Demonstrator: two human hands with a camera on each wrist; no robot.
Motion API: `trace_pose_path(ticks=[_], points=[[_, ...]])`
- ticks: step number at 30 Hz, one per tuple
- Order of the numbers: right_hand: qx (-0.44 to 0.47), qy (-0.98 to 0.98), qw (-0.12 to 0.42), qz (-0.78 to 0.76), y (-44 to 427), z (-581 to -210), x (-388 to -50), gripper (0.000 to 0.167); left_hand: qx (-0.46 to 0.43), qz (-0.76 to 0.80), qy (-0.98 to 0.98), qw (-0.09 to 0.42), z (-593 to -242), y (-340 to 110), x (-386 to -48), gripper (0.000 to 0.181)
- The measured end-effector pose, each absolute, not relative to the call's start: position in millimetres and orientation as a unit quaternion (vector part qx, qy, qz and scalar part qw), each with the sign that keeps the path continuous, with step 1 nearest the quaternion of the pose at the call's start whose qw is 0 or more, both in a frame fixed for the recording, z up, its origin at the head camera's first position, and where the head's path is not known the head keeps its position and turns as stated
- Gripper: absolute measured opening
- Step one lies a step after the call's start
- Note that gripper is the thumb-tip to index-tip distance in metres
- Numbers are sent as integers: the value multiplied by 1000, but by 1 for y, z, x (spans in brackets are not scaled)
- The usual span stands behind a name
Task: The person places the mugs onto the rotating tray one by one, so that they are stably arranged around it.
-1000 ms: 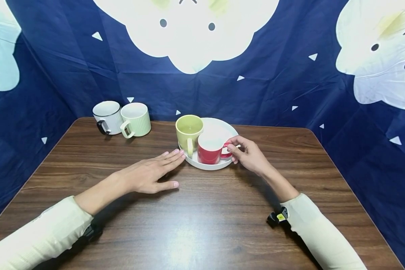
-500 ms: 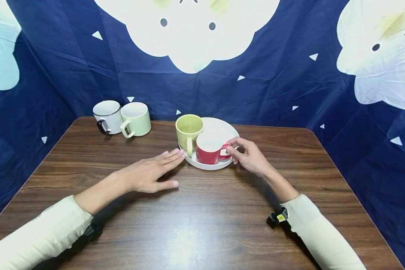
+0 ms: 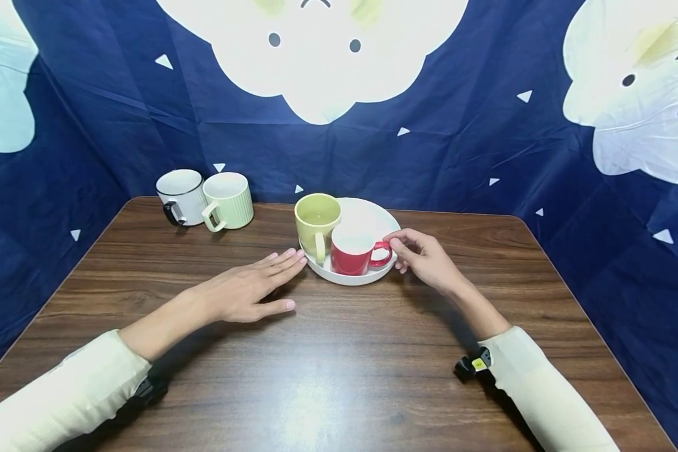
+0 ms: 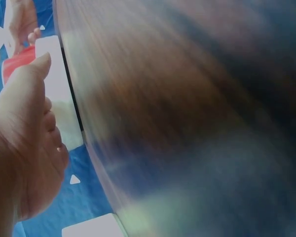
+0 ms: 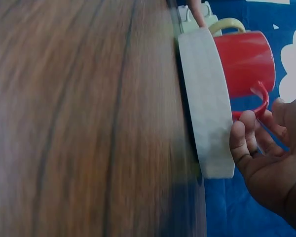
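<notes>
A red mug [image 3: 349, 260] with a white inside stands upright in a white shallow dish [image 3: 374, 215], its handle pointing right. Beside it on the left, in the same dish, is a yellow-green mug [image 3: 309, 227]. My right hand [image 3: 429, 262] is at the red handle, fingers loosely bent; in the right wrist view the thumb stands apart from the handle [image 5: 264, 101], and I cannot tell whether the fingertips touch it. With straight fingers spread, my left hand [image 3: 247, 290] reaches to the dish's left front rim, holding nothing.
At the back left of the wooden table [image 3: 339, 351] stand a white mug [image 3: 189, 204] with a black rim and handle, and a pale green ribbed mug [image 3: 234, 204]. A blue cloth [image 3: 452, 169] with white cloud shapes hangs behind and at both sides.
My right hand has let go of the red mug's handle and drawn slightly right. The mug shifted a little left, then back right. My left hand has barely moved.
</notes>
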State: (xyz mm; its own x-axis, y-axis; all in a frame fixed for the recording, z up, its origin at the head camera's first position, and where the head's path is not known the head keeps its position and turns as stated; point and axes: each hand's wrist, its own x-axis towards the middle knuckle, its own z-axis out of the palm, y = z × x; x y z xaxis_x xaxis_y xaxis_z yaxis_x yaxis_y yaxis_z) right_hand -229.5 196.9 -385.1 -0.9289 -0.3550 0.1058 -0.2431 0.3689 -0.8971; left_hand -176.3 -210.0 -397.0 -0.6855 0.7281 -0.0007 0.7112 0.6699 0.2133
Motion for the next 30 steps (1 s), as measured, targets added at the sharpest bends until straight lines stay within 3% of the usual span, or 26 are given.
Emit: trace_pose_path(ticks=[13,30], points=[[-170,881,-3,-442,221,-386,-234,35,378,82,922,19,-395,-218,-176,82],[-241,910,138,-309,232,-386,-229,64,337,68,939,-9,-395,-229,-178,81]])
